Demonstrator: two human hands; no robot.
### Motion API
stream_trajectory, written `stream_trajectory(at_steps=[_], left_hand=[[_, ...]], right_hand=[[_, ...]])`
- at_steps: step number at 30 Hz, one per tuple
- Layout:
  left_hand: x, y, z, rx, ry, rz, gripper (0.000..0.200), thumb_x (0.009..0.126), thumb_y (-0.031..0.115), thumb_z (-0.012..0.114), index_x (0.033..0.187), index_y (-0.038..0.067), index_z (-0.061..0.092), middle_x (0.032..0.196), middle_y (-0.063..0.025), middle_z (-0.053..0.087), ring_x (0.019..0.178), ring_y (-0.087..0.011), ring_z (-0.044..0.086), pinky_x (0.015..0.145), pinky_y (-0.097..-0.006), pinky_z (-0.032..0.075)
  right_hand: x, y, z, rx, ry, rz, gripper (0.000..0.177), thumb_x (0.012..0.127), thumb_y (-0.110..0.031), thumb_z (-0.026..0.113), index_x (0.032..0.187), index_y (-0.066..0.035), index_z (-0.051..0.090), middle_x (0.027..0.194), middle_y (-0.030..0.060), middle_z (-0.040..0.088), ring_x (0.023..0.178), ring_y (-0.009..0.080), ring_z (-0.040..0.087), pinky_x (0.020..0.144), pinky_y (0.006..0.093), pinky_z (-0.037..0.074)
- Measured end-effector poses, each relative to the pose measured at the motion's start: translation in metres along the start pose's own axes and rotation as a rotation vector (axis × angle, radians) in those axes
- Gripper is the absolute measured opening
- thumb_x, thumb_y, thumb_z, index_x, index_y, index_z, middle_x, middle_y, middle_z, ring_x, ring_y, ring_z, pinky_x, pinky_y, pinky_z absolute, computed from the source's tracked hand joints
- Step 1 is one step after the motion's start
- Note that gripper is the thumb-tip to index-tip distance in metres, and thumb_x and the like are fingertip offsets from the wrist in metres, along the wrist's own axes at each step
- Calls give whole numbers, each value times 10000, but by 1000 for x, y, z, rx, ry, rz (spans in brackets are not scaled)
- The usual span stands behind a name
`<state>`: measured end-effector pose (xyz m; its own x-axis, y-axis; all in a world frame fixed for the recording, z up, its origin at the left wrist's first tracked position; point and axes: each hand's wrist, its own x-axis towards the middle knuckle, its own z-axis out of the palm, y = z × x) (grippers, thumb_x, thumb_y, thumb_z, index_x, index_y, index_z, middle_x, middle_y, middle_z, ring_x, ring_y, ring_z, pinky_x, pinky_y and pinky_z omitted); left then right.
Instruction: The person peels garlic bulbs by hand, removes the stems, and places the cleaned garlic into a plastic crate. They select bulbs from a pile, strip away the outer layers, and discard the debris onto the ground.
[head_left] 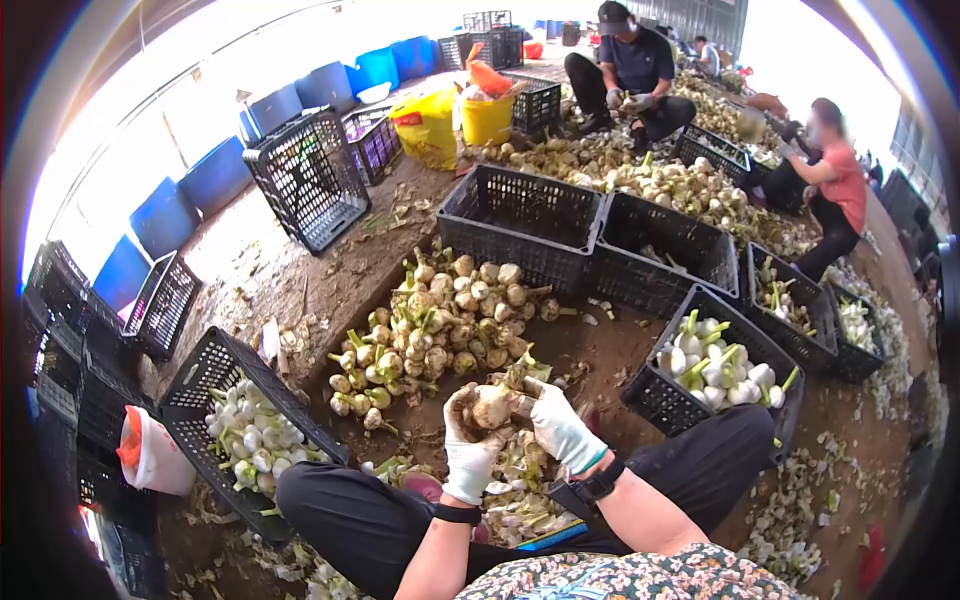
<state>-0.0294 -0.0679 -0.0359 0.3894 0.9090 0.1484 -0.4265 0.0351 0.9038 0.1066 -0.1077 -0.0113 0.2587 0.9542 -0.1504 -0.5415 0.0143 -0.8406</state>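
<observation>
Since it looks light and hard, left hand (470,455) and right hand (562,425) wisely pinch the bulb (492,407) round its fat sides.

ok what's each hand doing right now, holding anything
Left hand: closed around a garlic bulb
Right hand: fingers at that bulb; gripping it or a tool, can't tell
</observation>
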Motion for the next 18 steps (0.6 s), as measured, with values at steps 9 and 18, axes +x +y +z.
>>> stream_trajectory(at_steps=[9, 18], left_hand=[[-11, 14, 3, -39, -12, 7, 778, 684, -160, 724, 1354, 83, 415, 1302, -66, 512, 1194, -206, 529, 1034, -338, 451], [-11, 31, -1, -560, -44, -359, 700, 878, 146, 744, 1455, 138, 348, 1274, -91, 545, 1085, -234, 605, 860, -381, 571]], right_hand=[[3, 16, -14, -127, -12, 70, 335, 908, -82, 696, 1221, 25, 643, 1136, 40, 684, 1017, 124, 615, 954, 312, 486], [2, 1, -29, -502, -171, -299, 331, 872, 7, 703, 1195, -52, 661, 1134, 0, 676, 1025, 99, 606, 912, 274, 497]])
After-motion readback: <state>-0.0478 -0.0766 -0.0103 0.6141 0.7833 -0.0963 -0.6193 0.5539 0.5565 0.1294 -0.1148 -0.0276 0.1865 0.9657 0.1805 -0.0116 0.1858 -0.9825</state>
